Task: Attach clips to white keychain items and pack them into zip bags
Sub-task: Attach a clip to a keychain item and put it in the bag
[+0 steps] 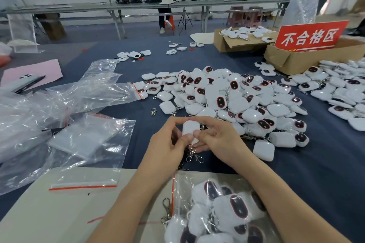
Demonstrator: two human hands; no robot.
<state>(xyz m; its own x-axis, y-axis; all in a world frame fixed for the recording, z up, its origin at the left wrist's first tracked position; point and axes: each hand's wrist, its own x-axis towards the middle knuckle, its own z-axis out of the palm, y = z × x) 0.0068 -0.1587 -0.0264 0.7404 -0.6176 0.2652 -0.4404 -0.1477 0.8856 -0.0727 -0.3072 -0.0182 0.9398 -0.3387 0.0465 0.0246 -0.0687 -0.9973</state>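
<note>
Closest to the person lies a zip bag (pixel 183 181), already holding several white keychains. Just beyond it, the left hand (pixel 167 146) and the right hand (pixel 217 142) both pinch one white keychain item (pixel 189 127) with curled fingers, and a metal clip (pixel 192 154) hangs under it. I judge the clip is being attached; whether it is fully hooked, I cannot tell. Next, the item should go into the bag. Farther away, a big pile (pixel 237 100) waits.

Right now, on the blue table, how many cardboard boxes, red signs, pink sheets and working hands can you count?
cardboard boxes: 2
red sign: 1
pink sheet: 1
hands: 2, the left hand and right hand, both holding one white keychain item
Total: 6
</note>
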